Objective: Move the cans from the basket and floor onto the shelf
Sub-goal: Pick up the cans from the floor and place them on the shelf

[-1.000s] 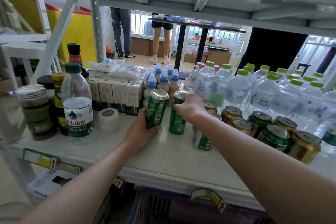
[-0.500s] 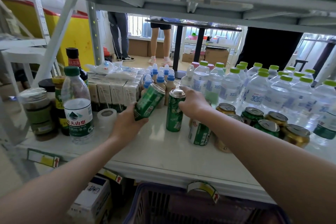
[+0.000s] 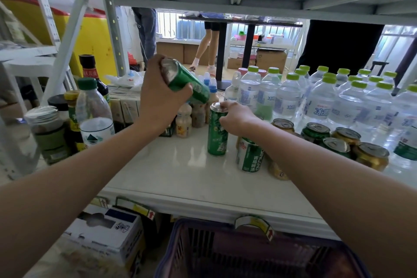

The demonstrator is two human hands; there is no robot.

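**Cans at the shelf, one in each hand**

Green can (image 3: 188,81) lies tilted nearly on its side in the air above the shelf (image 3: 180,178), its silver end toward the camera; the left hand (image 3: 161,95) is wrapped closed around its middle, fingers curled over the printed metal. Below and to the right, a second slim green can (image 3: 217,131) stands upright on the shelf's glossy white surface, and the right hand (image 3: 237,118) closes on its upper rim from the right side, fingertips at the silver lid. Just beside it, under the right wrist, stands a white-and-green can (image 3: 249,157), partly hidden by the forearm. Further right sits a tight cluster of short round cans (image 3: 338,142), some green, some gold, all with pull-tab tops. Behind them stand rows of clear plastic water bottles (image 3: 316,101) with light-green caps. Left of the hands are a larger water bottle (image 3: 94,115) with a dark-green cap, a dark sauce bottle (image 3: 91,70) and a glass jar (image 3: 46,128) with a clear lid. Under the shelf edge, the purple slatted plastic basket (image 3: 180,250) shows its rim; what it holds cannot be made out
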